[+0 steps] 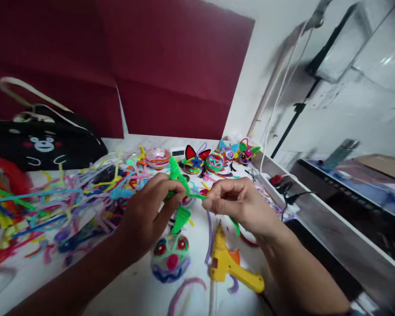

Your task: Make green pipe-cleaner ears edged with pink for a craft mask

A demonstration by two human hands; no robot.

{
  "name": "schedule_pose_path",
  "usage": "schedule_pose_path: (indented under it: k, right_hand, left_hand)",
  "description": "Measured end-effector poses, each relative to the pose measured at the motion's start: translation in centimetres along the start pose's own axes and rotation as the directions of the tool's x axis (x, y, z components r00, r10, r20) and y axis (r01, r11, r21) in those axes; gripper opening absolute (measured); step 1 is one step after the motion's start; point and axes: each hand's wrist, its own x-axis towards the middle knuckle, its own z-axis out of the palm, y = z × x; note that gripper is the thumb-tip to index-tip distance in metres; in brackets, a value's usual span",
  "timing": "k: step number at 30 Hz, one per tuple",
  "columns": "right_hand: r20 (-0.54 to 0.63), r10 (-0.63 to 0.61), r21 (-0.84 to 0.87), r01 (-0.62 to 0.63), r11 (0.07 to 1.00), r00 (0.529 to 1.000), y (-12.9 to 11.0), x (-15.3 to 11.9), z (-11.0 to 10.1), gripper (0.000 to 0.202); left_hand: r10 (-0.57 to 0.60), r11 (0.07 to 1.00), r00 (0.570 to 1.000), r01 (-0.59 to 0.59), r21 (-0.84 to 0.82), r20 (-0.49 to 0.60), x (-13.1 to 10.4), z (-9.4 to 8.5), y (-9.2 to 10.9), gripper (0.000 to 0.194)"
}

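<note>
My left hand (154,210) is closed in a pinch on a bright green pipe-cleaner piece (177,173) with pointed, leaf-like ends. A thin green stem of pipe cleaner (196,196) stretches across from it to my right hand (237,204), whose thumb and fingertips pinch its end. One more green triangle (181,220) shows just below my left fingers; whether it joins the held piece I cannot tell. Beneath lies a round face ornament (171,259) with red eyes, a pink nose and a wavy blue mouth. A yellow glue gun (228,263) rests on the table below my right hand.
Loose colourful pipe cleaners (95,202) pile up on the left, before a black bag (46,145). Several decorated balls, one with red-and-black ears (194,162), stand at the back near a small digital clock (177,152). A power strip (276,186) with cords lies right.
</note>
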Motion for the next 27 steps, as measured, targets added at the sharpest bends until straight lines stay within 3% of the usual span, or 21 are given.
schedule_pose_path:
  k: [6, 13, 15, 20, 27]
  right_hand:
    - [0.019, 0.014, 0.021, -0.014, 1.000, 1.000, 0.1, 0.2, -0.1, 0.020]
    - [0.047, -0.034, -0.025, 0.035, 0.999, 0.998, 0.7, 0.4, -0.2, 0.018]
    - [0.086, -0.037, -0.046, 0.041, 0.998, 0.996, 0.8, 0.5, -0.4, 0.017]
    - [0.232, -0.001, 0.000, 0.002, 1.000, 0.973, 1.1, 1.0, -1.3, 0.013]
    - [0.328, 0.055, 0.152, -0.110, 0.982, 0.943, 1.3, 1.2, -1.3, 0.013]
  left_hand:
    - [0.065, 0.998, 0.998, -0.065, 0.016, -0.002, 0.1, 0.2, -0.1, 0.008]
    - [0.224, 0.951, 0.974, -0.214, 0.225, -0.020, -0.5, 0.3, -1.1, 0.007]
    - [0.185, 0.962, 0.982, -0.174, 0.212, -0.031, -0.4, 0.2, -1.1, 0.007]
    - [-0.049, 0.994, 0.997, 0.055, 0.095, -0.059, 0.3, -0.3, -0.6, 0.010]
    - [-0.179, 0.983, 0.982, 0.182, 0.038, -0.067, 0.4, -0.4, -0.6, 0.012]
